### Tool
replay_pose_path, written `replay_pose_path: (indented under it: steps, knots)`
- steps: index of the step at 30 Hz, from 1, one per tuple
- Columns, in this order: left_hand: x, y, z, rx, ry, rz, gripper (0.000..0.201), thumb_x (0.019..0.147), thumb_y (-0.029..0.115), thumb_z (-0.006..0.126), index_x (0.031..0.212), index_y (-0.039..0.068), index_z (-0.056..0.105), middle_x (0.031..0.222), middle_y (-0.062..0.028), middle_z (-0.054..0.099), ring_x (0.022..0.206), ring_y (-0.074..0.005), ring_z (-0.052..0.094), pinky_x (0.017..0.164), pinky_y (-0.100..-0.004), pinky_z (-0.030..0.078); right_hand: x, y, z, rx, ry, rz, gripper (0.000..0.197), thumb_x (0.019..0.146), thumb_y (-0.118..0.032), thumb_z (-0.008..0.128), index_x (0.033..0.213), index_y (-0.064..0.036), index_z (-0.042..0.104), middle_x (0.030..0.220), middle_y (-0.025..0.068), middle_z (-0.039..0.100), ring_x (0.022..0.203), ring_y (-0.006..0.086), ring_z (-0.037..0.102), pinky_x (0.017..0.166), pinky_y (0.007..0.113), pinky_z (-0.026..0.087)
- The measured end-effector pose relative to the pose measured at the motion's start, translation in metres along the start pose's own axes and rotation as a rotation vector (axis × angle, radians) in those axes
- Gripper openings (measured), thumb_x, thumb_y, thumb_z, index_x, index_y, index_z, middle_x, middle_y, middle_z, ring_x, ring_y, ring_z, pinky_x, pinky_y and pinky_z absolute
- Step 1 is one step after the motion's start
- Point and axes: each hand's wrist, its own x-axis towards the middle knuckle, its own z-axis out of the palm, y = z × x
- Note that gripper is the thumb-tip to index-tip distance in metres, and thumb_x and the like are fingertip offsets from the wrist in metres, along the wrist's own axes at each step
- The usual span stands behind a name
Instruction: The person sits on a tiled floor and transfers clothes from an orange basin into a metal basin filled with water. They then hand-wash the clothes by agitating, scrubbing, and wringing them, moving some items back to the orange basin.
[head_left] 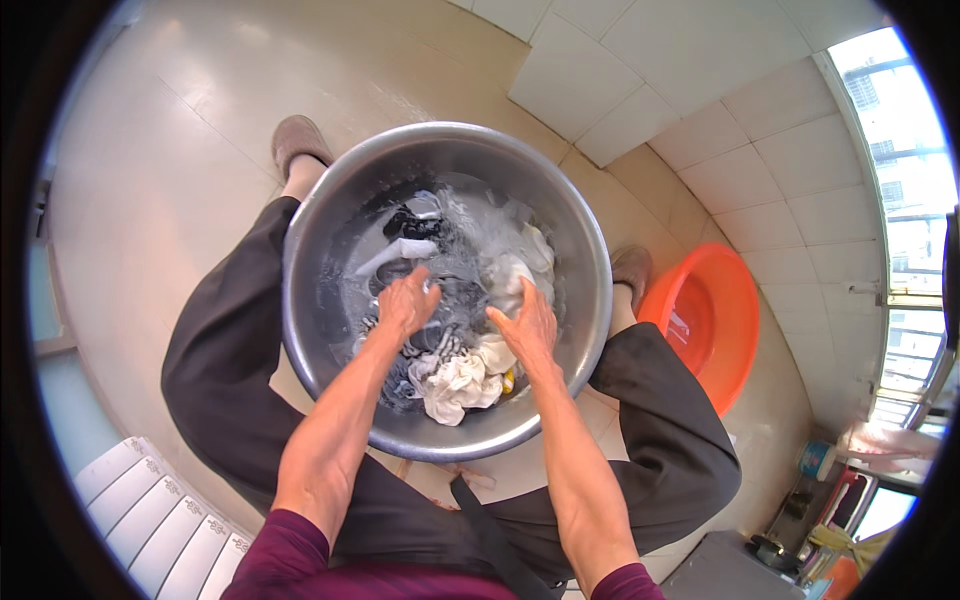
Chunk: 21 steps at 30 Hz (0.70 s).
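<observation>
Standing on the floor (170, 230), one round metal basin (585, 290) of wet laundry: left hand (408, 303), loosely spread, near centre; right hand (530, 322), thumb parted from fingers, toward the right edge; grip on cloth cannot be told for either. White cloth (508, 272) lies at the right hand's fingertips, that hand nearer; white strip (398, 256) lies beyond the left hand, long axis running left-right, right end tipped toward the far edge.

Bare forearms (338, 420) reaching forward, left hand (404, 304) palm down, right hand (531, 325) with thumb pointing inward
</observation>
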Motion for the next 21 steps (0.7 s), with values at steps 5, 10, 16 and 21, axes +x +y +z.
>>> replay_pose_path:
  steps: [5,10,16,21]
  knots:
    - [-0.054,0.033,-0.021,-0.107,0.068,0.125,0.031,0.093,0.035,0.07,0.106,0.007,0.068,0.089,-0.0237,0.075,0.088,-0.0455,0.072,0.079,-0.0565,0.055,-0.055,0.013,0.036,0.034,-0.267,0.223,0.074,0.08,-0.033,0.082,0.139,-0.0014,0.052,0.114,0.0298,0.072,0.103,0.0503,0.069,0.094,0.051,0.055]
    - [-0.099,0.039,-0.039,-0.081,0.12,0.197,0.029,0.085,0.032,0.07,0.092,0.004,0.07,0.078,-0.0215,0.073,0.078,-0.0439,0.071,0.074,-0.0543,0.054,-0.082,-0.026,0.012,0.214,-0.418,0.19,0.051,0.08,-0.023,0.073,0.125,-0.0017,0.062,0.114,0.0319,0.072,0.106,0.0487,0.069,0.09,0.052,0.054]
    - [-0.125,0.057,-0.073,-0.236,0.122,0.097,0.03,0.082,0.031,0.069,0.095,0.004,0.072,0.076,-0.0225,0.071,0.076,-0.0441,0.07,0.073,-0.0524,0.056,-0.107,-0.062,-0.05,0.424,-0.308,0.113,0.041,0.079,-0.019,0.07,0.114,0.0011,0.065,0.098,0.0271,0.073,0.092,0.0444,0.071,0.082,0.049,0.054]
    - [-0.152,0.068,-0.092,-0.177,0.018,0.273,0.025,0.073,0.028,0.069,0.076,0.003,0.071,0.066,-0.0231,0.067,0.07,-0.0432,0.069,0.069,-0.049,0.055,-0.122,-0.074,-0.103,0.069,-0.653,-0.061,0.04,0.08,-0.022,0.076,0.116,-0.0048,0.071,0.119,0.0259,0.071,0.111,0.0419,0.069,0.094,0.05,0.055]
